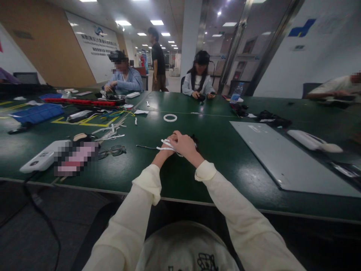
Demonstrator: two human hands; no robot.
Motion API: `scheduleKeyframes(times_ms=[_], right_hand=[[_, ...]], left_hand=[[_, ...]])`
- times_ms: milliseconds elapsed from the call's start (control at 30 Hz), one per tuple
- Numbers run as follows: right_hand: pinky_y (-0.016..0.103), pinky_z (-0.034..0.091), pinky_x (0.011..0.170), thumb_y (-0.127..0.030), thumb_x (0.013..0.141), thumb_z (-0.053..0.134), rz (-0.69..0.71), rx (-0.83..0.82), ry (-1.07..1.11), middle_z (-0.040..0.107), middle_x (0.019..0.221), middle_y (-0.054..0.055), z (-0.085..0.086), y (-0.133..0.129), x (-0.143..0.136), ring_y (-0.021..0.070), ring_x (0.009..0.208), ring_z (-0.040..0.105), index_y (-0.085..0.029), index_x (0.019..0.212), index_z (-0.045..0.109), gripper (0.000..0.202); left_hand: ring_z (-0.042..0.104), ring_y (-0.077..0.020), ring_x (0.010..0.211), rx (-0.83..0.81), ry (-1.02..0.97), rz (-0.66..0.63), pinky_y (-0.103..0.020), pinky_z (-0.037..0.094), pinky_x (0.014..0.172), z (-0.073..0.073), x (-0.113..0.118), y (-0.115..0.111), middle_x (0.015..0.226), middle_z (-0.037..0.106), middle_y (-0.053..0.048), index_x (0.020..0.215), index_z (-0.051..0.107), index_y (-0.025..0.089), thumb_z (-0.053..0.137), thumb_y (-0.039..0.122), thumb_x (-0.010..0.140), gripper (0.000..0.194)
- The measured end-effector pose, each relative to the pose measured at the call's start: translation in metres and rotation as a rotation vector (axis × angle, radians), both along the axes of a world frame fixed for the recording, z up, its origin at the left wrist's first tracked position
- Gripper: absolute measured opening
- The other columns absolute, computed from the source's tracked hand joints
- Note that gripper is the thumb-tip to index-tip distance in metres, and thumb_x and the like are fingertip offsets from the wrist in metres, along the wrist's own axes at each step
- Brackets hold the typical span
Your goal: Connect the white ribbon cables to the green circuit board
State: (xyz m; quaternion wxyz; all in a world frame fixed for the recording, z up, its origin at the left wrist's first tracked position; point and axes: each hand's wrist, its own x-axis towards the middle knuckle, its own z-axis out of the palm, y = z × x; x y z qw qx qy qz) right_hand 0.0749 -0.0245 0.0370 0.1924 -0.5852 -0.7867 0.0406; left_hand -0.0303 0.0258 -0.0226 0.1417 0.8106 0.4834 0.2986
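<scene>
Both my hands meet over the green table, close in front of me. My right hand [184,146] lies partly over my left hand [166,151], its fingers bent and closed around narrow white strips [161,148]. The strips stick out to the left across the back of my left hand. My left hand's fingers are hidden beneath the right. A thin dark cord [145,146] runs along the table to the left of my hands. Something dark [195,140] shows just behind my right hand, too covered to name. Beyond them lies a white ring [170,118], like a tape roll.
Loose white strips [113,130], glasses [115,151], a pink blurred item [76,159] and a white device [45,156] lie left, with a blue tray [39,114] farther off. A grey panel [282,158] lies right. People sit across the table; a bottle [237,93] stands there.
</scene>
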Motion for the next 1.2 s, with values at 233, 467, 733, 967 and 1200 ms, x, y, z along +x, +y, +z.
scheduleKeyframes(times_ms=[233,467,733,967,1200], right_hand=[[0.024,0.043,0.068,-0.036,0.085,0.048,0.206,-0.014,0.340,0.064,0.087,0.004,-0.010,0.009,0.019,0.0143,0.076,0.059,-0.018,0.112,0.053,0.032],[0.019,0.042,0.053,-0.027,0.082,0.050,0.278,-0.255,0.537,0.058,0.061,-0.003,-0.012,0.012,0.039,0.0080,0.052,0.052,-0.016,0.113,0.053,0.032],[0.026,0.047,0.074,-0.025,0.083,0.046,-0.032,-0.110,0.389,0.064,0.089,0.005,-0.013,0.044,0.146,0.0135,0.079,0.060,-0.017,0.110,0.055,0.029],[0.038,0.033,0.092,-0.029,0.082,0.044,-0.617,0.172,-0.137,0.048,0.120,0.022,-0.040,0.049,0.267,0.0296,0.115,0.040,-0.004,0.122,0.046,0.046],[0.039,0.041,0.079,-0.036,0.087,0.037,-0.697,-0.026,-0.186,0.057,0.104,0.020,-0.072,0.036,0.292,0.0291,0.100,0.053,-0.008,0.127,0.042,0.049]], left_hand=[[0.058,-0.0181,0.094,0.020,0.031,0.076,-0.032,0.046,0.085,0.004,-0.003,0.007,0.100,0.063,-0.006,0.099,0.058,0.019,0.054,0.017,0.078,0.022],[0.057,-0.0183,0.098,0.107,0.113,0.086,-0.031,0.044,0.088,0.000,-0.004,0.008,0.103,0.061,-0.009,0.100,0.058,0.015,0.052,0.017,0.080,0.021],[0.053,-0.0189,0.105,0.167,0.088,-0.119,-0.036,0.041,0.094,0.000,0.000,-0.004,0.112,0.057,-0.009,0.114,0.051,0.014,0.047,0.034,0.085,0.035],[0.051,-0.0217,0.110,0.138,0.224,-0.218,-0.038,0.037,0.099,0.003,0.005,-0.013,0.116,0.056,-0.010,0.115,0.052,0.015,0.053,0.048,0.078,0.049],[0.050,-0.0227,0.112,0.114,0.275,-0.240,-0.037,0.035,0.101,0.004,0.003,-0.012,0.120,0.055,-0.010,0.119,0.049,0.015,0.060,0.046,0.073,0.057]])
